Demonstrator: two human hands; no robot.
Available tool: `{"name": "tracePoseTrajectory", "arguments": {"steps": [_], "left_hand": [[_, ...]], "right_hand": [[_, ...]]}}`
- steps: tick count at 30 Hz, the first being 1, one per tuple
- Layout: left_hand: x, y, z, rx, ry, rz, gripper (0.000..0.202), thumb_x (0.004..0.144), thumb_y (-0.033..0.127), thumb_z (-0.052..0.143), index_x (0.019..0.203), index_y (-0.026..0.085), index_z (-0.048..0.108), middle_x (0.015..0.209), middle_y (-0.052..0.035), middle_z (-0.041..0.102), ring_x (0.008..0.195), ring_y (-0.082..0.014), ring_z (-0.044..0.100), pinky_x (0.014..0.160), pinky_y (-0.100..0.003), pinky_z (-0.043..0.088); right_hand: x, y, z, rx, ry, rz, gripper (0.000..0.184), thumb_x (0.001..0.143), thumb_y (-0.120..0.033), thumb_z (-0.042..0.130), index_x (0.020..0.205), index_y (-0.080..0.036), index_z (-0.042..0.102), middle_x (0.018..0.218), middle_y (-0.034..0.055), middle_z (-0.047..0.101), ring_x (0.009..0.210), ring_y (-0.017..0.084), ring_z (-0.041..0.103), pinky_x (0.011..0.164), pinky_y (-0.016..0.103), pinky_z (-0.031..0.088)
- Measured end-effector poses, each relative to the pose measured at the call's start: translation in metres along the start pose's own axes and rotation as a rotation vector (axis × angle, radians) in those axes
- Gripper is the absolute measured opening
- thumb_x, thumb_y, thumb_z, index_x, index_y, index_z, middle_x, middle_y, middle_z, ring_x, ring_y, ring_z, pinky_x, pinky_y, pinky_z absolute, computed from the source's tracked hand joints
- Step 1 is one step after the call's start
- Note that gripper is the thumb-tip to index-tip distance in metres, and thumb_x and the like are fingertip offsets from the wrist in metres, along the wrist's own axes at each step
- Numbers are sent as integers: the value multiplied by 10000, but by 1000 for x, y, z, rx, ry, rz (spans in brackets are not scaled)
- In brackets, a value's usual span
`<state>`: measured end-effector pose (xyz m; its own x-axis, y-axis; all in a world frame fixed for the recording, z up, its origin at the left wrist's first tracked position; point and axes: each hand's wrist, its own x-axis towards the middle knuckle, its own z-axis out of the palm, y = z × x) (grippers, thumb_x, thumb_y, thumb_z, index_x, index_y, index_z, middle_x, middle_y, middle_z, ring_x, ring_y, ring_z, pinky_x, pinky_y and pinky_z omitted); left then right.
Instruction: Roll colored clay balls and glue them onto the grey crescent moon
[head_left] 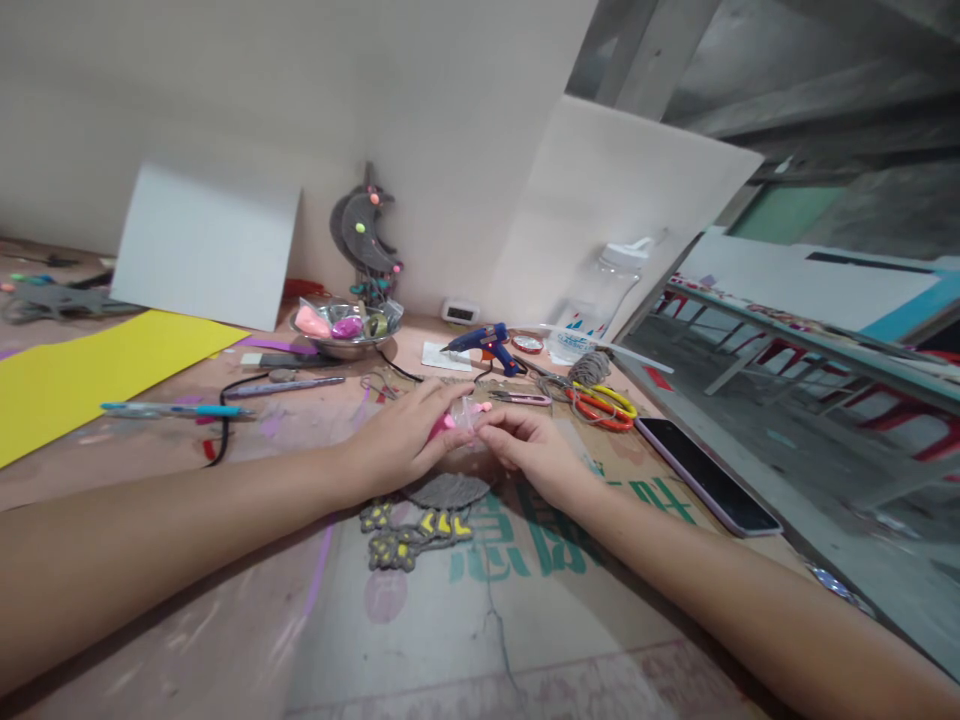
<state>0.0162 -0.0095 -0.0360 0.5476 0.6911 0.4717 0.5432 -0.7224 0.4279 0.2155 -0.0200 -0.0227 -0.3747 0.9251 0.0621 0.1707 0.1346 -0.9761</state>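
A small clear plastic bag (465,412) with bright pink, clay-like material inside lies between my two hands. My left hand (409,430) is closed round the bag from the left, thumb in front. From the right, my right hand (525,448) pinches at the bag's edge, with thumb and forefinger together; a small pink bit shows just above them. Below the hands is a grey yarn-covered piece (448,490), partly hidden by my left hand. Grey and yellow flower-shaped pieces (391,548) lie under it on the printed cardboard (540,620).
Behind my hands are a blue glue gun (484,340), a metal bowl (349,345) of coloured clay packs and a water bottle (596,300). Scissors (604,405) and a phone (709,475) lie right, pens (180,410) and yellow sheet (97,375) left. A decorated moon (364,235) stands behind.
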Motion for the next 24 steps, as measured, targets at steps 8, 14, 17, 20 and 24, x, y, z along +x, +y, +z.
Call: {"name": "tracePoseTrajectory", "arguments": {"steps": [8,14,17,20,24], "left_hand": [[0,-3,2,113,-5,26,746,812,546,590,1405,175,331,1274,-149,553,1167,-307,526,955,-464,426],[-1,-3,1,67,-56,40,691,880,537,487,1428,173,278,1351,-160,482,1217,-282,491,979,-427,428],[-2,-1,1,82,-79,48,690,895,520,463,1460,215,210,1316,-146,490,1197,-281,499,948,-433,448],[-3,0,2,136,-112,37,692,891,469,492,1466,215,203,1254,-144,517,1149,-296,523,899,-450,473],[-4,-1,7,216,-108,58,668,870,390,532,1446,182,265,1259,-165,518,1148,-308,527,912,-455,467]], "right_hand": [[-1,3,-3,-78,-4,-16,372,747,-543,644,767,-172,644,481,-65,398,434,72,324,427,218,262],[-8,1,-4,-319,-137,-162,426,866,-529,509,947,-162,708,574,-12,535,539,121,475,531,237,383],[-11,-1,-1,-490,-195,-293,368,914,-429,476,1101,-187,681,837,52,688,748,180,603,695,277,450],[-12,-4,1,-640,-265,-359,329,938,-381,445,1067,-194,683,912,60,703,780,183,619,720,266,444],[-12,-6,3,-765,-312,-352,326,947,-391,433,961,-191,690,775,38,678,652,148,581,639,235,413]]}}
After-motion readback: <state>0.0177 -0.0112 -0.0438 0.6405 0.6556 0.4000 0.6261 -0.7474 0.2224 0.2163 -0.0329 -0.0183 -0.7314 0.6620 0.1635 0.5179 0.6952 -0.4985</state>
